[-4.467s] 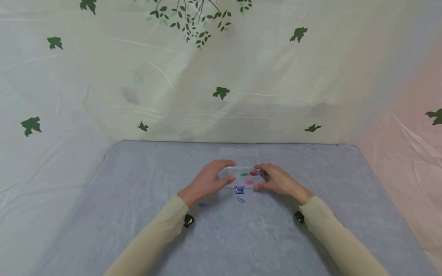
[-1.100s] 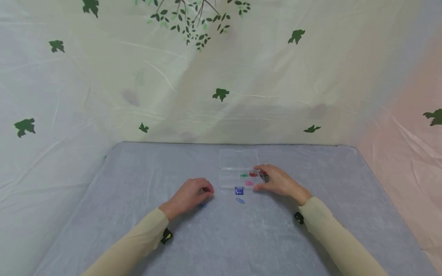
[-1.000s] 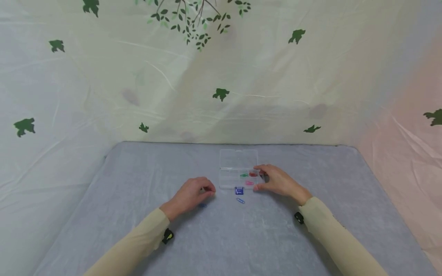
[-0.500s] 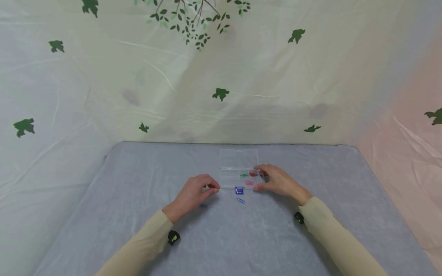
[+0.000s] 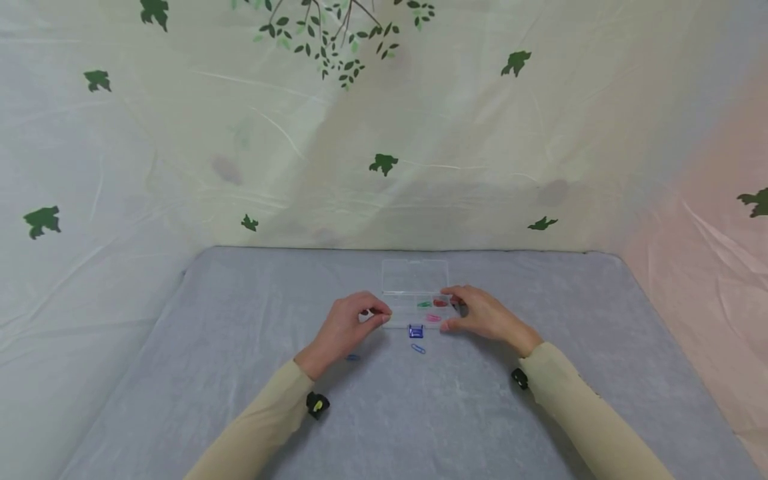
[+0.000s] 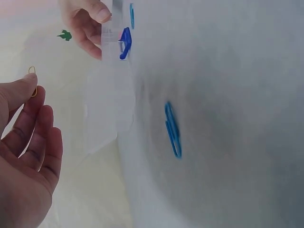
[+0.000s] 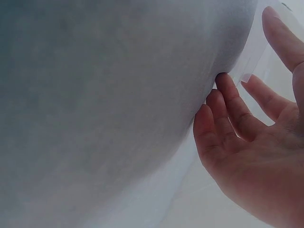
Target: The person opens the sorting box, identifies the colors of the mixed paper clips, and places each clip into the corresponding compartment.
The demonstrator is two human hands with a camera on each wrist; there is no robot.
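A yellow paper clip (image 6: 32,70) is pinched between the thumb and forefinger of my left hand (image 5: 342,328), over the left end of a clear plastic box (image 5: 401,305). The box stands with its lid (image 5: 415,275) laid back and its blue latch (image 5: 416,331) facing me. Green paper clips (image 5: 424,304), red paper clips (image 5: 440,303) and pink paper clips (image 5: 433,318) lie in separate compartments on its right side. My right hand (image 5: 483,315) grips the box's right end, thumb at the front corner and fingers behind.
One blue paper clip (image 5: 418,349) lies on the grey cloth (image 5: 444,420) just in front of the latch. Another blue paper clip (image 5: 353,358) lies farther left, near my left wrist. Behind the table hangs a pale curtain (image 5: 456,200) with leaf prints.
My left hand has left the box, gone down to the cloth at the left, and come back up to the box's left end with the yellow paper clip. My right hand has stayed put.
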